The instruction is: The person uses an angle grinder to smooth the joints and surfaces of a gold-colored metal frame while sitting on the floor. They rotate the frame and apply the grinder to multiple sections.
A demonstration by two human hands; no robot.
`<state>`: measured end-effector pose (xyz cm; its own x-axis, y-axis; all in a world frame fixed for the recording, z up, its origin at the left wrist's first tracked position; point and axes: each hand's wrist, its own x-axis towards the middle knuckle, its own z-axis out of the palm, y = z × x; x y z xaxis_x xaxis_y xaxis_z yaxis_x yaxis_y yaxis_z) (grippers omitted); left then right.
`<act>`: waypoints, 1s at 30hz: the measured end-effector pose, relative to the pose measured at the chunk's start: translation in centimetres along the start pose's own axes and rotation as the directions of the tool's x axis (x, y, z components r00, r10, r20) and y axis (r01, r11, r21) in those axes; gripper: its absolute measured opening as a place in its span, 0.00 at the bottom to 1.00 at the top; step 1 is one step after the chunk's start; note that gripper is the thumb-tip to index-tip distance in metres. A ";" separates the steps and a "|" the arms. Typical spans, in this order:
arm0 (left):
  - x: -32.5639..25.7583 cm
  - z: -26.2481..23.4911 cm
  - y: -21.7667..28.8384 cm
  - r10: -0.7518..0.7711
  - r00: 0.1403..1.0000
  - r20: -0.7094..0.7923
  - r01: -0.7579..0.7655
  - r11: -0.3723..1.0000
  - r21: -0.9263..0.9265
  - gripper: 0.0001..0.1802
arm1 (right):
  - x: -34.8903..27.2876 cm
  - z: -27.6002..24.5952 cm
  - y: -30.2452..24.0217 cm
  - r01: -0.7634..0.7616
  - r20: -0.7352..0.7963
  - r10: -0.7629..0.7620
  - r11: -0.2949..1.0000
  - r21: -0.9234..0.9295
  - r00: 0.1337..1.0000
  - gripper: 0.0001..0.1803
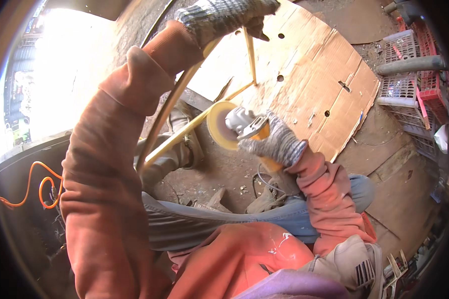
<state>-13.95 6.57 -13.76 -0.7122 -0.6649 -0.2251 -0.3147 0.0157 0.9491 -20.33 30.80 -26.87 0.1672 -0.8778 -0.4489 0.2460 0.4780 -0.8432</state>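
The grinder (244,127) body is mostly hidden under the gloved right hand (274,142) — the bright upper left is washed out.

Bare dirt floor (219,174), littered with small debris and scraps. A large flattened cardboard sheet (309,74) with punched holes covers the ground at upper centre. Stacked plastic crates (409,84), white and red, stand at right beside a grey pipe (409,65). An orange cable (40,184) loops at left. Strong daylight (60,65) washes out the upper left.
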 end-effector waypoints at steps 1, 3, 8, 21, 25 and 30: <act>-0.2 0.0 -0.1 -0.007 1.000 -0.003 0.007 1.000 0.006 0.15 | 0.3 -0.5 0.3 0.000 0.007 0.000 1.000 0.006 1.000 0.38; -1.1 0.8 0.5 0.138 0.983 0.118 -0.134 0.990 -0.039 0.16 | 0.8 -1.7 0.8 -0.115 -0.072 0.115 0.993 0.001 0.991 0.39; -1.9 1.1 1.1 0.130 0.986 0.107 -0.132 0.991 0.016 0.10 | 0.7 -0.8 2.4 -0.117 -0.071 0.127 0.984 0.135 0.989 0.37; -2.2 2.8 2.2 -0.019 1.000 0.014 0.017 0.987 0.159 0.12 | 0.7 6.2 0.4 0.455 0.403 -0.236 0.635 -0.625 0.884 0.37; -2.2 2.7 2.5 0.009 1.000 0.023 -0.012 0.992 0.127 0.13 | 2.1 1.4 2.0 0.620 0.484 -0.547 0.084 -0.780 0.683 0.32; -1.7 3.3 2.8 -0.074 0.997 0.019 0.069 0.977 0.200 0.15 | 0.6 0.9 -0.6 0.084 0.107 -0.094 0.992 0.091 0.990 0.34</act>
<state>-15.68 10.22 -11.40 -0.6988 -0.6497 -0.2991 -0.4821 0.1190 0.8680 -19.53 30.03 -26.32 0.2448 -0.9105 -0.3332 0.3453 0.4030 -0.8475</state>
